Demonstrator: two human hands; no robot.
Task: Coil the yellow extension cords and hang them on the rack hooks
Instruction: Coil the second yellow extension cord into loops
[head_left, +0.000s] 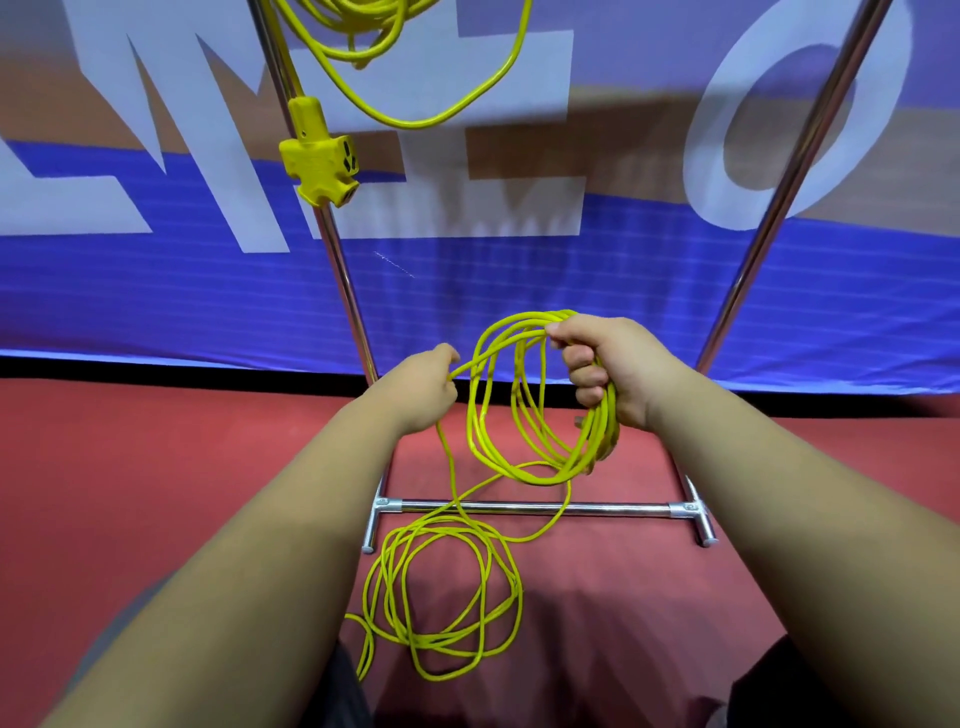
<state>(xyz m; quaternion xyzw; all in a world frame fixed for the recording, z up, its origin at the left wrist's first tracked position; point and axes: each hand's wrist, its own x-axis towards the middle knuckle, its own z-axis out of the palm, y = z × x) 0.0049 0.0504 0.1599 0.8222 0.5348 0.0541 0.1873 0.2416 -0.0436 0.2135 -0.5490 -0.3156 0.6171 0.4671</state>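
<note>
Currently thin yellow extension cord coil (524, 415) is clamped in right hand (613, 369); next strand pinched by left hand (431, 387), fed for another loop; rest on red floor (623, 597).

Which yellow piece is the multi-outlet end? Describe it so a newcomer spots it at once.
Start at the chrome rack standing before the blue banner. Follow its left upright pole upward to the outlet block hanging against it. Unlike the thin yellow cord loops around it, it is a chunky moulded block with dark socket slots.
</note>
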